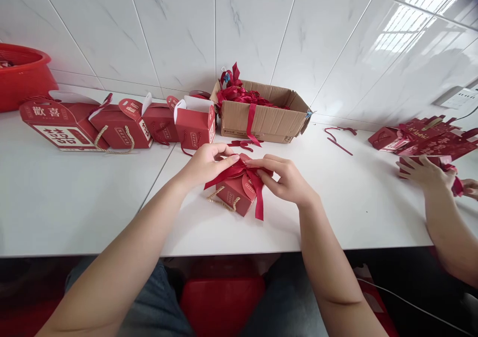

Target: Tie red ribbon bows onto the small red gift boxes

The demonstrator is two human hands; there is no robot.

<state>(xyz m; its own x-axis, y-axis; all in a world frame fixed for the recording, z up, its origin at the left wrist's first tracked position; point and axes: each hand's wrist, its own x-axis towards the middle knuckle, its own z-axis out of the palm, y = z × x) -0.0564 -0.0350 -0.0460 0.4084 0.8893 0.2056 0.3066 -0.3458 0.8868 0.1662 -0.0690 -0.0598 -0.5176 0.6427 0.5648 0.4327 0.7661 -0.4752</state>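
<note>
- Your box sits in front of the carton, ribbon across its top.
- Your left hand pinches the ribbon, fingers nearly closed; your right hand does likewise.
- Other boxes stand in a row left of the carton.
</note>
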